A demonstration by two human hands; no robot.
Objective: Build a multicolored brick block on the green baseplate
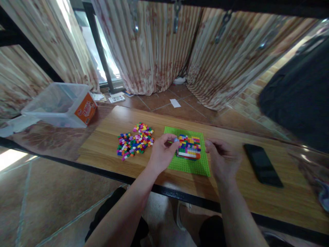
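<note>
A green baseplate (pixel 189 166) lies on the wooden table (pixel 108 145), with a block of many-coloured bricks (pixel 189 146) built on it. My left hand (pixel 162 154) is at the plate's left edge, fingers pinched on a small pale brick (pixel 175 139) beside the built block. My right hand (pixel 223 156) hovers over the plate's right edge with its fingers curled; what it holds, if anything, is hidden. A loose pile of small coloured bricks (pixel 135 140) lies left of the plate.
A black phone (pixel 262 164) lies on the table to the right. A clear plastic tub (pixel 60 104) with an orange label stands at the back left. Curtains hang behind; papers lie on the tiled floor. A dark bag (pixel 298 92) is at the right.
</note>
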